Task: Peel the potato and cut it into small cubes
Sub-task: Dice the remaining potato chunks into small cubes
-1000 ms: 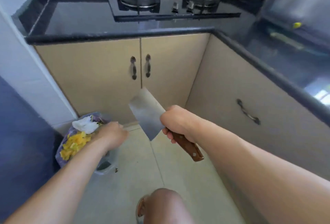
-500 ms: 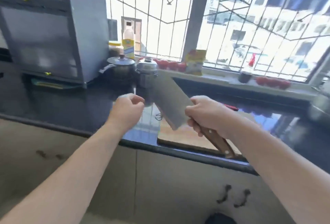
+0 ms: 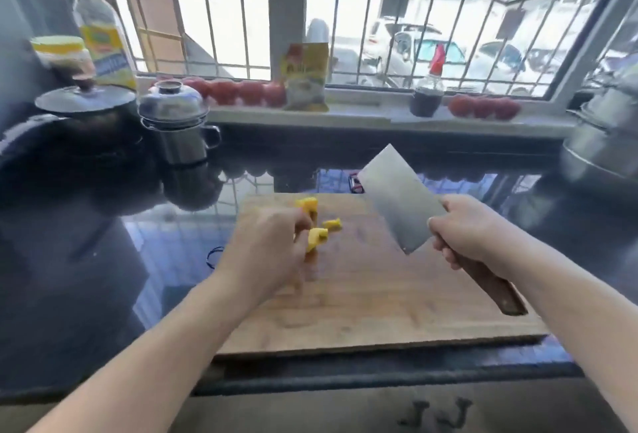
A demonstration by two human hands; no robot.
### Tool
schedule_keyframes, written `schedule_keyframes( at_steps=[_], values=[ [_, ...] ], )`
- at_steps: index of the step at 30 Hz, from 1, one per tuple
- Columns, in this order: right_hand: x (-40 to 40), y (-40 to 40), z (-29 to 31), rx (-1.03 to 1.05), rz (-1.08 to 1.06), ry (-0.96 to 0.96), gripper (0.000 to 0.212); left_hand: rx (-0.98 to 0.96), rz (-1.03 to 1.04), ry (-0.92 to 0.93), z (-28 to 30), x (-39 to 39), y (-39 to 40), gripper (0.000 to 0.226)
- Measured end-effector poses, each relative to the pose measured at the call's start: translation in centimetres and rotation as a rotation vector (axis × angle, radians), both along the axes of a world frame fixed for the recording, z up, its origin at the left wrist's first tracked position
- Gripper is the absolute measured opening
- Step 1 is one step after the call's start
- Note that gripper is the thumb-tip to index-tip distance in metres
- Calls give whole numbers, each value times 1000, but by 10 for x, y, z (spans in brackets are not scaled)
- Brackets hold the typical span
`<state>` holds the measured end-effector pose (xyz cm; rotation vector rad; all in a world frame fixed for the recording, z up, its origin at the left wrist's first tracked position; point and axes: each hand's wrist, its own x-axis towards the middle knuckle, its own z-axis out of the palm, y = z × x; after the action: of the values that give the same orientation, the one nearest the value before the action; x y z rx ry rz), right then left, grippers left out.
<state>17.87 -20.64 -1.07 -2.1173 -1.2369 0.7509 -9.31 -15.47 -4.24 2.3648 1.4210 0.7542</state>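
Dark counter (image 3: 86, 260), steel pot (image 3: 177, 122) behind board (image 3: 379, 301), right hand (image 3: 473, 229) gripping cleaver (image 3: 397, 198)

Both bare forearms reach forward from the bottom of the view, the left from the lower left corner, the right from the lower right edge. The left hand (image 3: 266, 253) is seen from the back, blurred, with its fingers curled down and inward at its far side; whether they pinch anything cannot be told. The right hand (image 3: 473, 229) sits higher and farther right, well apart from the left, its fingers wrapped round the wooden handle of a cleaver (image 3: 400, 198), knuckles up, with the wrist in line with the forearm and the blade pointing up and away to the left.
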Motion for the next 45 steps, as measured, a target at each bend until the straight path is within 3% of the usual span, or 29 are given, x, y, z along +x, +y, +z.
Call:
schedule_keyframes(
  at_steps=[6, 9, 14, 16, 22, 24, 28, 33, 38, 45],
  values=[
    [24, 34, 18, 4, -41, -53, 16, 64, -112, 535, 8, 78, 57, 25],
    [33, 17, 25, -34, -15, -67, 19, 19, -129, 653, 11, 100, 58, 21],
    [53, -7, 14, 5, 14, -157, 15, -140, -258, 473, -3, 127, 37, 5],
    [57, -16, 13, 31, 0, -157, 7, -215, -298, 375, -9, 146, 14, 12],
    [78, -53, 12, 28, 5, -92, 16, -374, -11, -52, -2, 136, 1, 11],
    [83, -62, 9, 27, 4, -76, 17, -380, -28, -84, -1, 114, 4, 13],
    [80, -71, 5, 23, 26, -112, 16, -225, -292, 28, -17, 111, -14, 21],
    [60, -72, 7, -54, 145, -332, 12, 198, -535, 51, -54, 112, -16, 12],
    [33, -65, 11, -181, 257, -605, 21, 247, -552, -39, -64, 109, -10, 12],
    [19, -55, 4, -244, 288, -615, 12, 301, -575, -23, -70, 114, -8, 21]
  ],
)
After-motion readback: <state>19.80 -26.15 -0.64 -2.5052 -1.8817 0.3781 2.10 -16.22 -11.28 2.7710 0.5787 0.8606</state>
